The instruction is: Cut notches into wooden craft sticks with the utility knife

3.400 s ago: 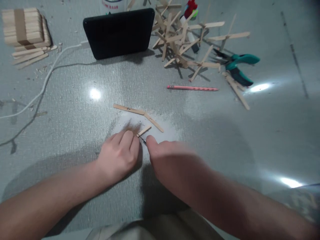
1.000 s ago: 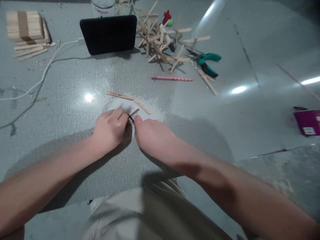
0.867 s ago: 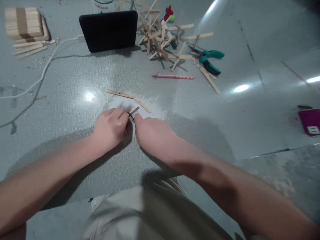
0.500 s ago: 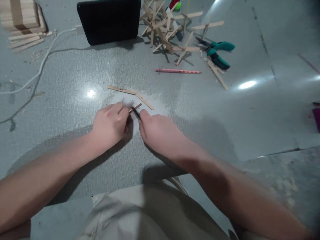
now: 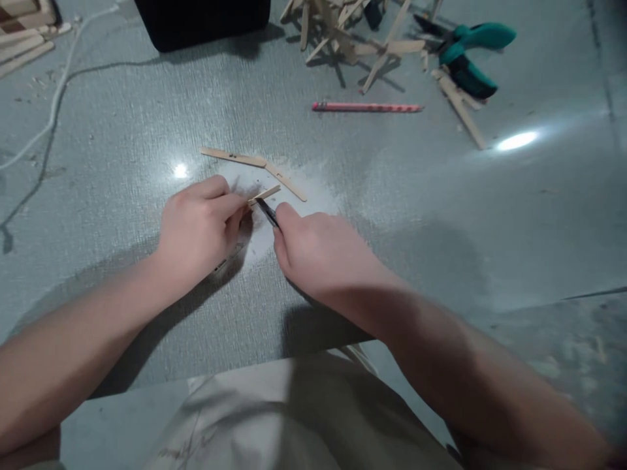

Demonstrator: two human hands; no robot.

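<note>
My left hand [image 5: 198, 219] is closed, pinching a wooden craft stick [image 5: 268, 192] whose free end points up and to the right. In my closed right hand [image 5: 321, 251] is a slim dark blade-like tool [image 5: 267, 212]; its handle is hidden in my fist. The tool's tip touches or nearly touches the stick just beside my left fingertips. Two more craft sticks lie just beyond my hands: one with dark marks [image 5: 230, 156], and one with a small slot [image 5: 289, 184], their ends meeting. Pale dust [image 5: 313, 183] covers the table around them.
A pink pencil [image 5: 367, 107] lies farther back. Behind it stand joined craft-stick pieces [image 5: 386, 49], with teal-handled pliers [image 5: 470, 55] and loose sticks [image 5: 460, 111] to their right. A black device [image 5: 206, 23] and white cable [image 5: 59, 98] are at back left.
My view has tipped down and closer. My left hand has shifted slightly left, and the held stick shows its pale face more. The dark tool, blurred before, is now sharper.
</note>
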